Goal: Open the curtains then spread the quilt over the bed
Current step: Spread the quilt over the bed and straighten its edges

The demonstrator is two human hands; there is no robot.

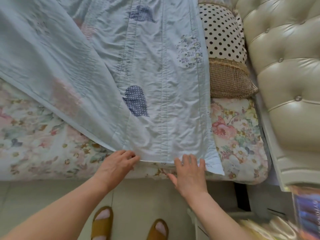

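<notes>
A pale blue quilt with dark blue dotted patches lies across the bed, which has a floral sheet. Part of the quilt is folded back diagonally at the left, leaving the floral sheet bare there. My left hand pinches the quilt's near hem at the bed's side edge. My right hand rests flat with fingers spread on the same hem, close to the quilt's corner. No curtains are in view.
A polka-dot pillow and a brown checked pillow lie against the tufted cream headboard at the right. I stand on a pale floor in brown sandals. A bedside surface with shiny items is at the lower right.
</notes>
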